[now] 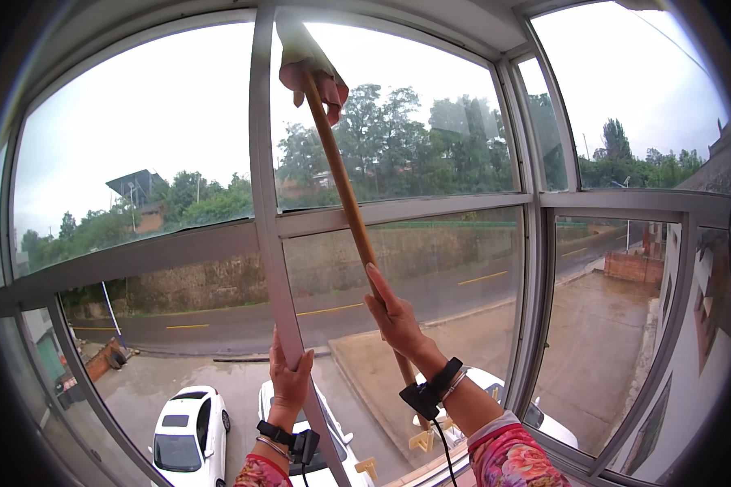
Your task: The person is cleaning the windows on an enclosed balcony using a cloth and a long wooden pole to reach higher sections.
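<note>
My right hand point(399, 322) grips a long wooden pole point(346, 182) about midway along its visible length. The pole slants up and to the left across the window. A pinkish cloth point(307, 67) is draped over its top end and lies against the upper part of the middle glass pane point(396, 146), beside the frame. Part of the cloth looks pale and blurred in the glare. My left hand point(289, 377) clasps the upright metal window post point(269, 243), fingers on its left side and thumb on its right. The pole's lower end passes behind my right wrist.
A horizontal frame bar point(402, 210) crosses behind the pole. To the right stands a corner post point(527, 243) with further panes. Black devices with cables point(423, 399) are strapped to both wrists. Far below outside are parked white cars point(189, 432), a paved yard and a road point(335, 316).
</note>
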A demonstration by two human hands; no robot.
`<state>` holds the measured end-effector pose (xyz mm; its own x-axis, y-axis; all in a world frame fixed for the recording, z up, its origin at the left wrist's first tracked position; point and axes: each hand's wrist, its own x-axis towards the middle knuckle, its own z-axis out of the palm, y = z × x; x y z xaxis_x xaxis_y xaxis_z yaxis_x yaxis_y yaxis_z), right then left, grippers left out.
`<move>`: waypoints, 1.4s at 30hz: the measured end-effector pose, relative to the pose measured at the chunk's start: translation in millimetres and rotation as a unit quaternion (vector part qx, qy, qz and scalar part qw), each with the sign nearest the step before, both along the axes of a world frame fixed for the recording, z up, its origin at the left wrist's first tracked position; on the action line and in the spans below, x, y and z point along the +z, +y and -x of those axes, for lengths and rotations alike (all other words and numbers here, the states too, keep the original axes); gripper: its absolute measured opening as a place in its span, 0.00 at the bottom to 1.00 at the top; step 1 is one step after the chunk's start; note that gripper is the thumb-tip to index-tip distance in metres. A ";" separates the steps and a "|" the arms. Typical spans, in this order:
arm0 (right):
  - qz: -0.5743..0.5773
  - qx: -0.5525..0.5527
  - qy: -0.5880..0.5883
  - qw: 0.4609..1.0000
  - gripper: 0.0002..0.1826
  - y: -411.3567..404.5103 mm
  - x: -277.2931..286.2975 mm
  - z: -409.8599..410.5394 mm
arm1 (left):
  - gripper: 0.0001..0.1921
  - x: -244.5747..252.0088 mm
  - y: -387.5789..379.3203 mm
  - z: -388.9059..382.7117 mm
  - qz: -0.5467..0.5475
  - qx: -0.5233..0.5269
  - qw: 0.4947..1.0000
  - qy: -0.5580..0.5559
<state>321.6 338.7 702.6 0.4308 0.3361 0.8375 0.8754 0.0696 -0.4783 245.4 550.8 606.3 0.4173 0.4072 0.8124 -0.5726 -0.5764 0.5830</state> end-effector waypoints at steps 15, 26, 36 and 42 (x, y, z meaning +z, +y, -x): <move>-0.087 -0.103 -0.074 0.988 0.33 -64.3 -8.9 -69.2 | 0.33 -1.3 1.4 6.9 0.049 -0.026 0.998 0.007; -0.129 -0.163 0.060 0.976 0.36 -172.1 29.6 -123.4 | 0.31 -8.9 7.6 7.1 0.057 -0.032 0.998 0.003; -0.137 -0.235 0.046 0.961 0.41 -191.7 71.6 -113.9 | 0.29 -6.4 6.3 8.4 0.046 -0.043 0.998 -0.006; -0.130 -0.105 0.049 0.985 0.41 -132.4 28.9 -72.0 | 0.29 -8.4 9.0 5.7 0.043 -0.032 0.999 0.004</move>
